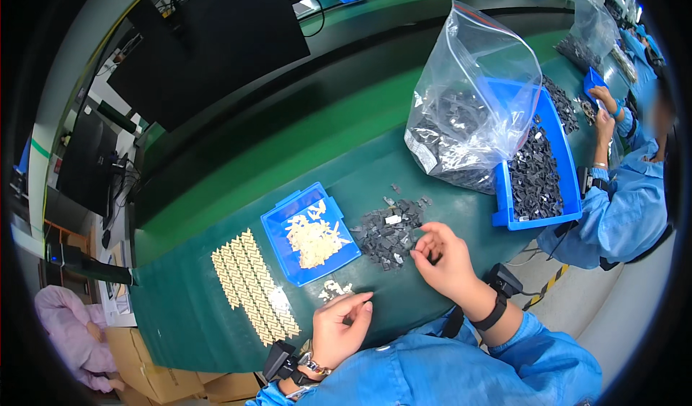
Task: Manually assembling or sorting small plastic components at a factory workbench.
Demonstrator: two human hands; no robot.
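Note:
My left hand is over the green table beside a few loose cream pieces. Its thumb and index finger are close together at the tips; anything between them is too small to make out. At the right edge of a loose pile of small dark grey parts, my right hand has its fingers curled and its thumb apart, with nothing visible in them. A pale piece lies on that pile. Between the hands and the table's far side sits a blue tray of small cream strips.
Rows of cream zigzag pieces lie at left. On the right stand a clear zip bag of dark parts and a blue bin full of them. A co-worker in blue works at far right. Cardboard boxes stand lower left.

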